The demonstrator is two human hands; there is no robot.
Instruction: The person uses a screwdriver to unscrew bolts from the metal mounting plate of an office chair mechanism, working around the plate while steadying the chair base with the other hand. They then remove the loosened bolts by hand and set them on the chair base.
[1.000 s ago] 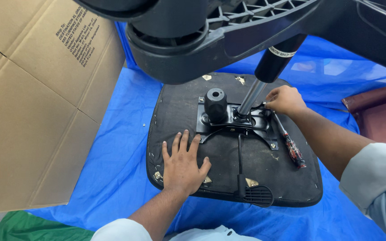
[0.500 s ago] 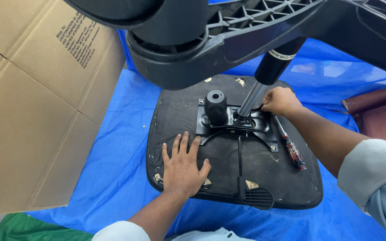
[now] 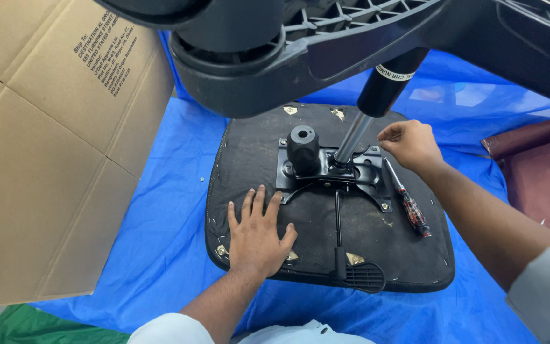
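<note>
My left hand (image 3: 257, 236) lay flat, fingers spread, on the black underside of the seat (image 3: 326, 255), gripping nothing. The seat rested upside down on a blue sheet (image 3: 160, 242). My right hand (image 3: 412, 145) hovered at the right edge of the metal plate (image 3: 326, 172) bolted to the seat, fingertips pinched together; whether they held anything small, I could not tell. A screwdriver (image 3: 405, 205) lay on the seat just below that hand. The gas cylinder (image 3: 367, 114) rose from the plate to the chair base (image 3: 326, 38) overhead. Cardboard (image 3: 46, 159) stood at the left.
</note>
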